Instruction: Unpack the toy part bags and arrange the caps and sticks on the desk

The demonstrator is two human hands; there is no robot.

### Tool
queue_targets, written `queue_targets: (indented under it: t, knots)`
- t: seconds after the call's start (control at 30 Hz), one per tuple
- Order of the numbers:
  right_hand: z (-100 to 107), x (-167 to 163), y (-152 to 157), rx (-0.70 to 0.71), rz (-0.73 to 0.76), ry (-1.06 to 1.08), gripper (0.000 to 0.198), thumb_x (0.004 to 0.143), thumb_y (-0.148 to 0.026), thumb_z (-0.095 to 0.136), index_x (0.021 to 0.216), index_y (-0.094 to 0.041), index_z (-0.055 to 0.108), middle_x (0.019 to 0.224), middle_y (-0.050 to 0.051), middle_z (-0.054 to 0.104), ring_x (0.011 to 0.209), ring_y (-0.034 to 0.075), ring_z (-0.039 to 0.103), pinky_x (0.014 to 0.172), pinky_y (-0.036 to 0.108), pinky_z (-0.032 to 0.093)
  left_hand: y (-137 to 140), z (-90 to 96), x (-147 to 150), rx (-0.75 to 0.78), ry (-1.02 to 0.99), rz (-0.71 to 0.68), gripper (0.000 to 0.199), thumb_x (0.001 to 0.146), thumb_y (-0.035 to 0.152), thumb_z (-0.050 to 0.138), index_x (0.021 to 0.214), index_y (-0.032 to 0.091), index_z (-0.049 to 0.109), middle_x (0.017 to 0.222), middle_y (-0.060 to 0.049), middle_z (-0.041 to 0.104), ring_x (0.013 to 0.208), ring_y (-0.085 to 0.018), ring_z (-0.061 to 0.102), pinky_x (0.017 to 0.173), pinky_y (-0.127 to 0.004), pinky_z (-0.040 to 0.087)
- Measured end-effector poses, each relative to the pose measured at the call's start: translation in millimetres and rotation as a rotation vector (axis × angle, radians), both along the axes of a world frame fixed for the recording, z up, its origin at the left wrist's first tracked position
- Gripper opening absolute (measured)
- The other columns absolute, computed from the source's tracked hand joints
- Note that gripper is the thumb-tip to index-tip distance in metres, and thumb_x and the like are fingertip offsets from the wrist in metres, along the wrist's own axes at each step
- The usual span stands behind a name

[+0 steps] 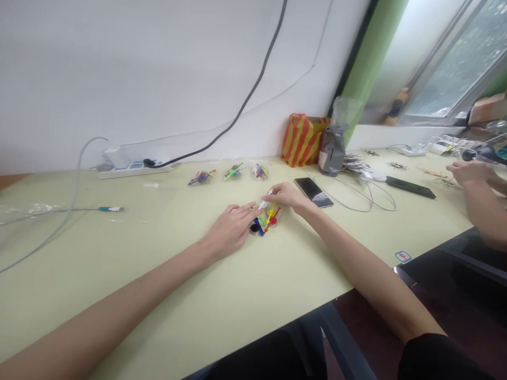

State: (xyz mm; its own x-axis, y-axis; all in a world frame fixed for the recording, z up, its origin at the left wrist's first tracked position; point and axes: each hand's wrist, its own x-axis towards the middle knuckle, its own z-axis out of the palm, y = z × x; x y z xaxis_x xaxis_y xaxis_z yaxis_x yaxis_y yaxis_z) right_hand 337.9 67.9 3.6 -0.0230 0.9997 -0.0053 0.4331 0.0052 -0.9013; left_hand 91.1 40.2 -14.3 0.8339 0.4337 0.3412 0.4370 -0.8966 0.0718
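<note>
On the table, a small cluster of coloured plastic arrow-shaped pieces lies between my two hands. I can see a yellow arrow piece [271, 213], a red arrow piece [273, 221], a blue arrow piece [259, 227] and part of a green one. A round black piece [254, 228] sits at the cluster's near left. My right hand [285, 196] pinches a white arrow piece [264, 202] at the far side. My left hand [233, 228] lies low with its fingers stretched out, fingertips beside the white piece and partly covering the cluster.
Three small bags of similar coloured pieces [234, 171] lie near the wall. A phone [313, 191], a white cable [372, 203] and a striped bag [303, 140] are to the right. A power strip [134, 169] stands left. Another person's hands [471, 174] work at far right.
</note>
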Motion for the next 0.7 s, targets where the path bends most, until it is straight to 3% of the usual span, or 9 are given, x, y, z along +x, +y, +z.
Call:
queue_targets:
  t: [0.2, 0.7]
  knots:
    - [-5.8, -4.7, 2.5, -0.017, -0.03, 0.017, 0.057, 0.05, -0.061, 0.092, 0.065, -0.016, 0.061, 0.059, -0.004, 0.046, 0.056, 0.009, 0.035, 0.052, 0.026, 0.027, 1.8, -0.8, 0.5, 0.004, 0.029, 0.006, 0.053, 0.094, 0.006, 0.036, 0.145, 0.015, 0.048, 0.151, -0.013, 0.054, 0.147, -0.022, 0.043, 0.111, -0.045, 0.04]
    - [-13.3, -0.5, 10.6, 0.036, -0.004, -0.087, 0.045, 0.061, -0.051, 0.09, 0.07, -0.014, 0.065, 0.06, -0.002, 0.052, 0.056, 0.01, 0.041, 0.051, 0.026, 0.032, 3.5, -1.3, 1.1, 0.013, 0.068, 0.012, 0.051, 0.095, 0.008, 0.037, 0.144, 0.014, 0.048, 0.151, -0.013, 0.054, 0.148, -0.022, 0.042, 0.112, -0.043, 0.039]
